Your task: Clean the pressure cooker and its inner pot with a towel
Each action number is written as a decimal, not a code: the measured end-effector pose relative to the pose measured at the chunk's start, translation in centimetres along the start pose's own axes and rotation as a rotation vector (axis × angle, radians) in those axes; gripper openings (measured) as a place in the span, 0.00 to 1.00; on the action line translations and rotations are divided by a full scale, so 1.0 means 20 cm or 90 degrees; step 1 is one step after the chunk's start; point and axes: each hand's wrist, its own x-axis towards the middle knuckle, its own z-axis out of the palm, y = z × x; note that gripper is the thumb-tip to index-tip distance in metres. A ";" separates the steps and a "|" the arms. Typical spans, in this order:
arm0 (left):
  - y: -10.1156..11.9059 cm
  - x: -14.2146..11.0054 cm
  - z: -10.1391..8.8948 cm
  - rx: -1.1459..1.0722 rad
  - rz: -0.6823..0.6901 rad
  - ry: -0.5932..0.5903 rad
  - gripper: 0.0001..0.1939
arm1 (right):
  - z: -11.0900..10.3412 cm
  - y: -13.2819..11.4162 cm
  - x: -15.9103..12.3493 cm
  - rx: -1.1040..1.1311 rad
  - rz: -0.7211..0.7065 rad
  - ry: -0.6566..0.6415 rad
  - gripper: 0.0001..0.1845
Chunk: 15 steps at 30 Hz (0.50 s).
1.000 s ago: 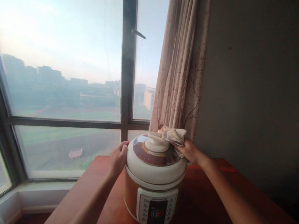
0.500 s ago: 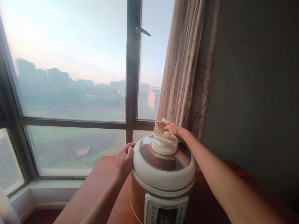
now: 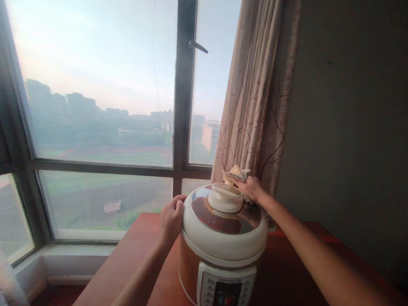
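The right hand is clutching a cloth, I judge wiping the cooker; next needs the left hand, grip unclear, bracing.

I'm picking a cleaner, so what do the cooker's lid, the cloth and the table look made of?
Lid: probably white plastic, smooth and softly glossy; its mirror-like top panel could be metal or coated plastic.
Cloth: likely matte fabric, judging by its soft, crumpled folds.
Table: reddish-brown with a slight sheen, perhaps varnished wood, though laminate is possible.
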 end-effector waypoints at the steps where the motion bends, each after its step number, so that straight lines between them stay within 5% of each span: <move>1: 0.00 0.00 0.00 -0.001 0.001 0.000 0.24 | -0.02 0.00 -0.04 -0.014 0.004 0.011 0.13; 9: -0.01 0.00 0.01 -0.022 0.001 0.015 0.20 | -0.11 -0.11 -0.23 0.107 -0.075 -0.043 0.21; 15: -0.02 0.00 0.01 -0.014 0.002 0.009 0.21 | -0.02 -0.26 -0.09 0.170 -0.147 -0.165 0.22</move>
